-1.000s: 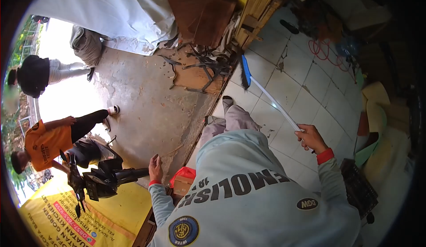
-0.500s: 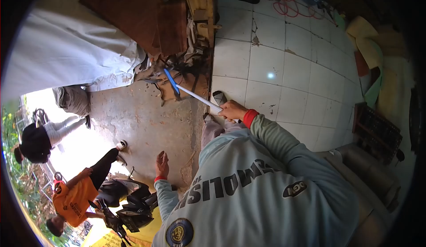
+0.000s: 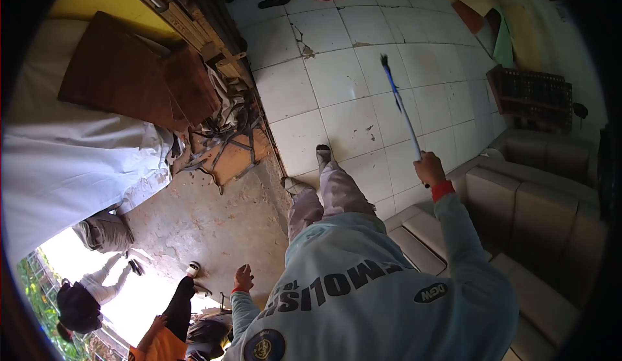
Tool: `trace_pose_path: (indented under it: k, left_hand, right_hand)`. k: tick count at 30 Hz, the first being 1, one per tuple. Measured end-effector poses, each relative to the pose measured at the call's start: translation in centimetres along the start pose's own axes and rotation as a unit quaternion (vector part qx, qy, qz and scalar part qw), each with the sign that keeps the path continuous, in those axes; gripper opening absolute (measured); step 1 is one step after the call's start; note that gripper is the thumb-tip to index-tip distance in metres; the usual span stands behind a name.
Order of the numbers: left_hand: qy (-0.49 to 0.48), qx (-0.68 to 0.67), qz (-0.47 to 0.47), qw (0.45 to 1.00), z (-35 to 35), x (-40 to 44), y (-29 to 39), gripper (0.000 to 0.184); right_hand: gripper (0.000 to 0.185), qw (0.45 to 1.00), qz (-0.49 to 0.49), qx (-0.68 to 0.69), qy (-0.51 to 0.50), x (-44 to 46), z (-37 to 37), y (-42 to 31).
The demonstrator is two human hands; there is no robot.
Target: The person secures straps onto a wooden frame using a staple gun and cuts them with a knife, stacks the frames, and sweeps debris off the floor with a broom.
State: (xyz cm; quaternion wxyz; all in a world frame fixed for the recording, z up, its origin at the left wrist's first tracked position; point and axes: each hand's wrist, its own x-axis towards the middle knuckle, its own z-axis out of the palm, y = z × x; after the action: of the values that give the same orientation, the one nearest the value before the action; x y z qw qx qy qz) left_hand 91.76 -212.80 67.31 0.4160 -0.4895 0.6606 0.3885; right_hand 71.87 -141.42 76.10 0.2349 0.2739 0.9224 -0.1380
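My right hand (image 3: 429,168) is wrapped round the pale handle of a broom (image 3: 406,118). The broom reaches away from me over the white tiled floor, its narrow blue head and dark bristles at the far end. Whether the bristles touch the tiles I cannot tell. My left hand (image 3: 243,278) hangs beside my body above the concrete floor, fingers loosely bent and apart, holding nothing.
A tiled floor (image 3: 350,79) meets rough concrete (image 3: 201,212) along a raised edge by my feet. Brown boards (image 3: 120,69) and dark scraps (image 3: 227,144) lie at the left. A sofa (image 3: 505,205) stands right. Two people, one in an orange shirt (image 3: 165,345), are at lower left.
My right hand has swung the broom rightward, from the dark scraps by the concrete to over the tiles. The view has turned; more of the sofa shows. My left hand's fingers are more bent.
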Motion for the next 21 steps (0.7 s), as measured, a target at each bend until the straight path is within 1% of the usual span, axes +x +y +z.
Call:
trace_pose_path:
  k: [1,2,4,6,7,8,10,11,14,16,18,19,20,21]
  left_hand:
    - [-0.002,0.019,0.016,1.000,-0.2,-0.4,1.0,0.049]
    - [0.007,0.029,0.051,0.998,-1.0,-0.4,1.7,0.050]
    - [0.031,0.045,0.122,0.991,-4.5,1.7,1.4,0.053]
    - [0.088,0.118,0.215,0.965,-8.0,-0.4,4.2,0.046]
    - [0.127,0.188,0.282,0.932,-9.7,-1.0,5.6,0.042]
    - [0.179,0.046,0.311,0.932,-10.7,0.7,4.6,0.039]
    - [0.229,-0.099,0.265,0.932,-9.0,-3.0,8.6,0.038]
    - [0.261,-0.141,0.258,0.919,-8.2,-1.5,9.0,0.040]
    - [0.204,-0.090,0.153,0.963,-1.8,-2.5,12.6,0.040]
    - [0.123,0.017,0.184,0.975,3.1,-1.2,13.6,0.042]
    - [0.056,0.153,0.245,0.956,8.9,-1.9,15.7,0.038]
    - [0.029,0.173,0.288,0.941,11.5,-1.3,16.4,0.036]
    - [0.000,0.194,0.330,0.924,13.8,-0.2,16.0,0.035]
    - [-0.014,0.187,0.343,0.920,15.6,0.6,15.7,0.033]
  right_hand:
    - [0.027,0.999,0.015,-0.021,0.020,4.6,3.0,2.0]
    - [0.022,0.997,0.019,-0.044,0.058,9.2,5.6,3.8]
    - [0.024,0.992,0.117,0.010,0.047,13.7,6.0,1.5]
    - [0.027,0.996,0.083,0.022,0.014,16.7,7.2,-0.9]
    - [0.026,0.999,0.025,0.007,-0.031,16.9,9.5,-3.0]
    - [0.026,0.997,-0.033,-0.013,-0.073,16.8,11.7,-5.3]
    - [0.022,0.987,-0.135,-0.004,-0.088,9.5,14.0,-10.8]
    - [0.021,0.978,-0.185,0.001,-0.095,5.6,14.9,-13.8]
    - [0.028,0.945,-0.300,0.016,-0.133,0.9,15.2,-14.6]
    - [0.035,0.919,-0.317,0.093,-0.214,2.0,10.7,-11.0]
    - [0.048,0.889,-0.203,0.210,-0.353,1.7,4.3,-6.9]
    - [0.059,0.878,-0.170,0.256,-0.366,1.1,1.4,-4.4]
    - [0.062,0.879,-0.162,0.249,-0.373,-0.5,-3.7,-2.3]
    - [0.058,0.884,-0.253,0.276,-0.281,-0.1,-1.9,2.3]
